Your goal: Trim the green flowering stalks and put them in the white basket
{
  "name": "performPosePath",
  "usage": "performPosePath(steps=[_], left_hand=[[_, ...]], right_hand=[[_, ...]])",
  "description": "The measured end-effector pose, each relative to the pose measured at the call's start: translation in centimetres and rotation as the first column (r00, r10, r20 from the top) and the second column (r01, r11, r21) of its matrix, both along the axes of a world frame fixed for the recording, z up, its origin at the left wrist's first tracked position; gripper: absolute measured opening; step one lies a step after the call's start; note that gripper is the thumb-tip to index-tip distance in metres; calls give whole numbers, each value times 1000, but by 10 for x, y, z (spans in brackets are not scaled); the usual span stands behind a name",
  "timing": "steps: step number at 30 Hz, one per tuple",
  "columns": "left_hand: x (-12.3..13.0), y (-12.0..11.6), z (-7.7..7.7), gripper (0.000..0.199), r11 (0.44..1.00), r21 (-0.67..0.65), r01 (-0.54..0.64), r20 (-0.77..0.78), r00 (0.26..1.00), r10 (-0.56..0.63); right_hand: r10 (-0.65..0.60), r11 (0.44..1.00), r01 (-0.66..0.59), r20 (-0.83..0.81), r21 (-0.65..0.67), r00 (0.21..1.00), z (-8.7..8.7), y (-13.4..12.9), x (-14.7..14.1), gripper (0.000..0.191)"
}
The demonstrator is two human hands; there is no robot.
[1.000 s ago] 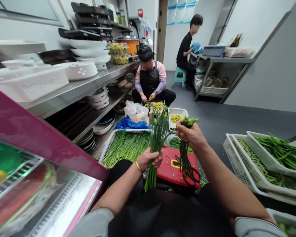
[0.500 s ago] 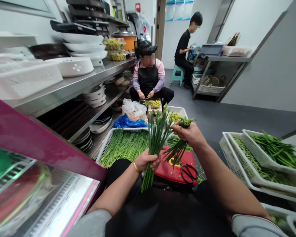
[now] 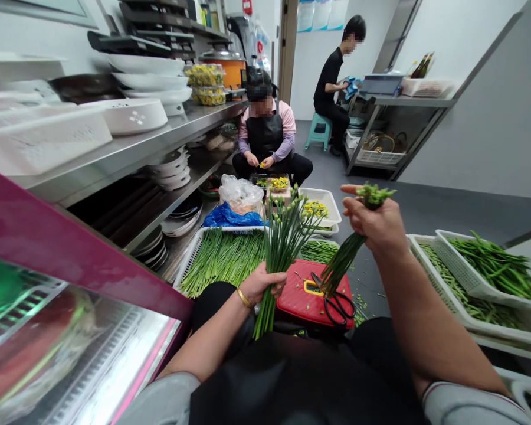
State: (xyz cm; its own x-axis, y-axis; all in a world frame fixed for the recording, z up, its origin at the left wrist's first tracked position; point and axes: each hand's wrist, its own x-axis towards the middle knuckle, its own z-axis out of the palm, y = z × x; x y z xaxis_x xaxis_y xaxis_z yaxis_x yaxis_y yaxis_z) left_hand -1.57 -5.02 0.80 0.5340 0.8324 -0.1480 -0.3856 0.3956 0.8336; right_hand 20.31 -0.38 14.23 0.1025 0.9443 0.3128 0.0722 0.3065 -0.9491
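My left hand [image 3: 269, 284] is closed around an upright bunch of flowering chives [image 3: 285, 236], its pale buds at the top and cut stems below my fist. Raised to the right, my right hand [image 3: 376, 221] grips a smaller bunch of flowering chives [image 3: 345, 260] just under the buds, stems hanging down to the left. Its index finger points out to the left. Beneath that bunch, black-handled scissors [image 3: 338, 308] lie on a red lid [image 3: 292, 301] with a yellow handle and green scraps. A white basket [image 3: 190, 260] of long green stems [image 3: 230, 260] stands beyond my left hand.
A co-worker [image 3: 265, 133] sits ahead handling yellow flowers; another person [image 3: 331, 82] sits farther back on a stool. White baskets [image 3: 446, 295] of green vegetables stand on the right. A steel shelf [image 3: 181, 133] with dishes runs along the left. Blue plastic [image 3: 232, 217] lies ahead.
My right hand has moved right and up with its bunch, away from the left-hand bunch. My left hand stays nearly in place, still gripping its chives. The co-worker's hands have shifted slightly.
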Motion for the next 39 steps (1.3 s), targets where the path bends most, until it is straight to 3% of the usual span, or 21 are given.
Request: performPosePath(steps=[2, 6, 13, 17, 21, 26, 31, 33, 37, 39], left_hand=[[2, 0, 3, 51, 1000, -14, -16, -9, 1000, 16], [5, 0, 6, 43, 1000, 1, -7, -19, 1000, 7], [1, -3, 4, 45, 997, -13, 71, 14, 997, -71], [-3, 0, -2, 43, 996, -22, 91, 43, 995, -90], [-5, 2, -5, 42, 996, -15, 90, 24, 996, -90], [-5, 1, -1, 43, 994, -15, 106, 30, 994, -106], [-5, 2, 0, 48, 998, -21, 58, 28, 998, -57], [-4, 4, -1, 51, 999, -31, 20, 0, 1000, -20], [-1, 4, 0, 48, 1000, -23, -8, -39, 999, 7], [0, 3, 0, 44, 1000, -13, 13, -36, 999, -13]], right_hand=[[-46, 998, 44, 52, 37, 998, -3, -8, -3, 35], [48, 998, -60, 275, 36, 960, -14, -12, -16, 27], [186, 982, -182, 225, -41, 956, -24, 3, -26, 27], [109, 994, -110, 226, -11, 968, -25, 4, -24, 29], [9, 996, -27, 209, 87, 978, -14, 12, -21, 31], [1, 994, -25, 227, 105, 974, 1, 21, -17, 34], [-114, 986, 97, 126, 134, 985, 5, 0, -6, 31], [-149, 976, 118, 165, 183, 975, 5, -11, -5, 29], [-20, 987, -45, 390, 156, 920, -3, -8, -13, 28], [46, 989, -103, 427, 110, 903, -8, 2, -15, 26]])
